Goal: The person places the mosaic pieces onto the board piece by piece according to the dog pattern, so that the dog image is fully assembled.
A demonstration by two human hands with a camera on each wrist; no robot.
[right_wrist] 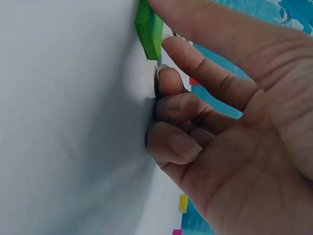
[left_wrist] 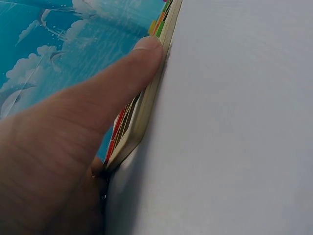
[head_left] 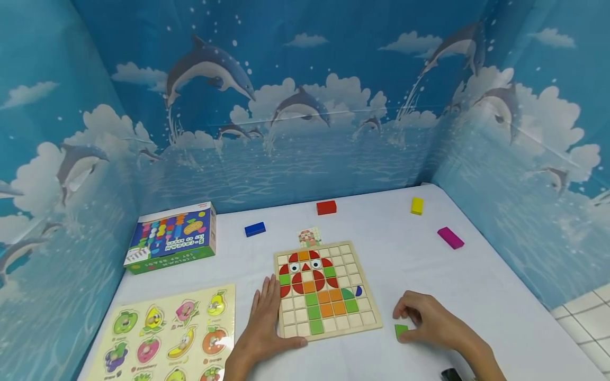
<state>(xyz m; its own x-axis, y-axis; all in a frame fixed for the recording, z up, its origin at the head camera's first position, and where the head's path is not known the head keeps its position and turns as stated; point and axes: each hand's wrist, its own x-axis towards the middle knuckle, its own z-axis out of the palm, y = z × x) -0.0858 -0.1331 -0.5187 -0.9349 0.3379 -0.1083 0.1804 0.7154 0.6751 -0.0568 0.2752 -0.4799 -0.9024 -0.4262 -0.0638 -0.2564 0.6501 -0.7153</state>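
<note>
A wooden grid board (head_left: 368, 318) filled with red, green, orange and cream tiles lies mid-table, its tiles forming an owl-like figure. Along its left edge rests my left hand (head_left: 261, 323), fingers straight, thumb touching the near edge. The left wrist view shows that thumb against the board's side (left_wrist: 142, 112). To the right of the board, my right hand (head_left: 431, 320) touches a small green tile (head_left: 400, 331) with the thumb. The index fingertip stands a little apart from the tile. In the right wrist view the green tile (right_wrist: 149, 32) is beside the thumb, other fingers loosely curled.
A patterned card (head_left: 310, 237) lies behind the board. Blue (head_left: 254, 229), red (head_left: 326, 207), yellow (head_left: 416, 206) and magenta (head_left: 450, 238) blocks are spread out at the back. On the left are a bead-set box (head_left: 173, 238) and a fruit puzzle board (head_left: 162, 323). A black object (head_left: 450, 374) sits near the right forearm.
</note>
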